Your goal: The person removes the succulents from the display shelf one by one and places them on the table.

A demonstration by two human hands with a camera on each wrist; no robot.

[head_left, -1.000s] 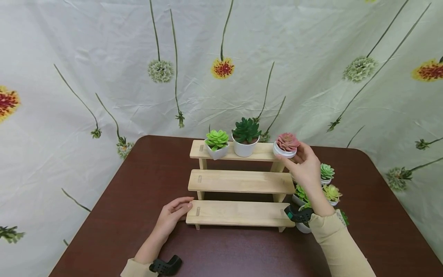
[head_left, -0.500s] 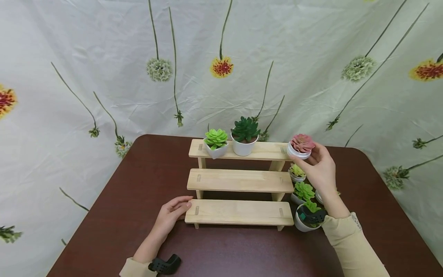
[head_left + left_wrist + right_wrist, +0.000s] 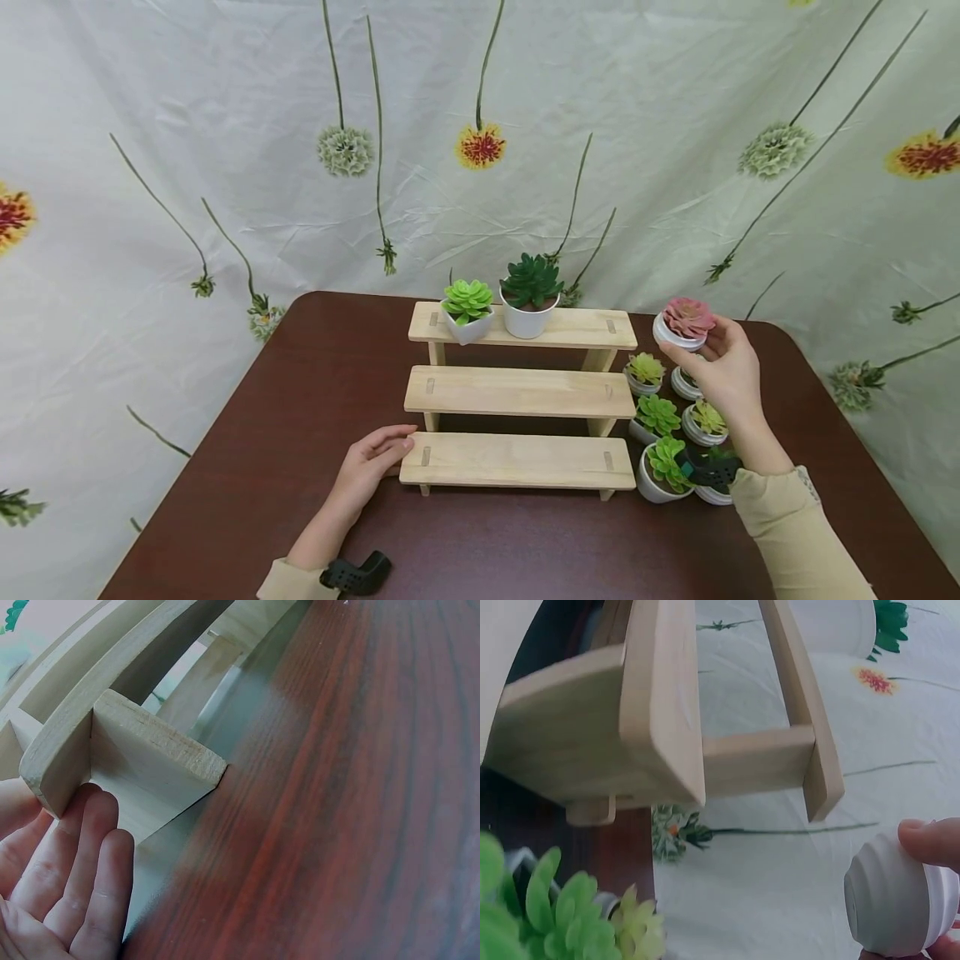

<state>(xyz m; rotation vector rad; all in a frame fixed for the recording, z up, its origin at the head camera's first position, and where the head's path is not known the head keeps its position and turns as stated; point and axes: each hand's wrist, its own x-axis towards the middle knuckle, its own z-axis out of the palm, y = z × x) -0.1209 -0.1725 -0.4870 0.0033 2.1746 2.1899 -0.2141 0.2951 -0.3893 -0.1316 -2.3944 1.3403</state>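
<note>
In the head view my right hand (image 3: 723, 371) pinches a small white ribbed pot with a pink succulent (image 3: 688, 319), lifted right of the wooden stand's top tier. The right wrist view shows the white pot (image 3: 891, 896) between thumb and fingers. The three-tier wooden stand (image 3: 517, 390) has a bright green succulent (image 3: 468, 302) and a dark green succulent (image 3: 530, 287), both in white pots, on its top tier. My left hand (image 3: 366, 467) holds the left end of the lowest tier, with fingers (image 3: 90, 862) under the board's edge in the left wrist view.
Several potted succulents stand on the table right of the stand, among them a green one (image 3: 666, 467) in front and a yellowish one (image 3: 705, 419). The dark red-brown table (image 3: 487, 542) ends at a flower-printed cloth (image 3: 660, 167) behind.
My right hand has carried the potted pink succulent rightward, from above the top tier's right end to beyond it. The left hand stays at the lowest tier.
</note>
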